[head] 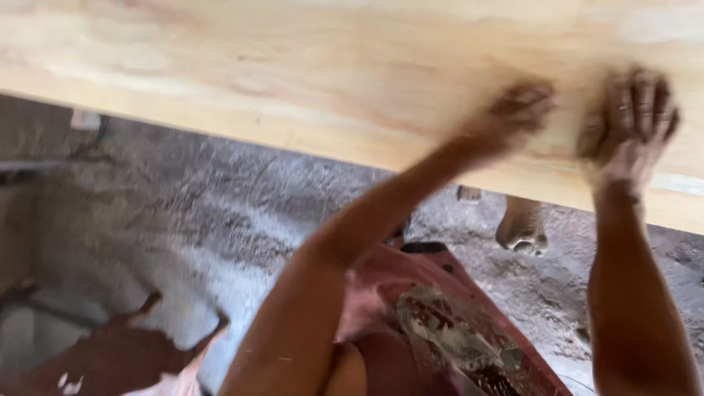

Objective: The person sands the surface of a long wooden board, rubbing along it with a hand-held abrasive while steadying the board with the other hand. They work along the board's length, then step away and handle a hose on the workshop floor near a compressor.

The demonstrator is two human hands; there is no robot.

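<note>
A: What does the head view show under the hands?

B: A pale wooden board (308, 66) runs across the top. Both hands lie on its face, near its lower edge.

A: The left hand?

B: The left hand (517, 110) is blurred, pressed to the wood with fingers curled; I cannot tell whether it grips anything.

A: And the right?

B: The right hand (631, 121) sits just beside it, flat on the board, fingers spread apart, holding nothing.

A: Below the hands?

B: A dusty grey floor (205, 213), a bare foot (522, 227) just under the board's edge, and a stained reddish garment (440, 323) between the forearms.
</note>
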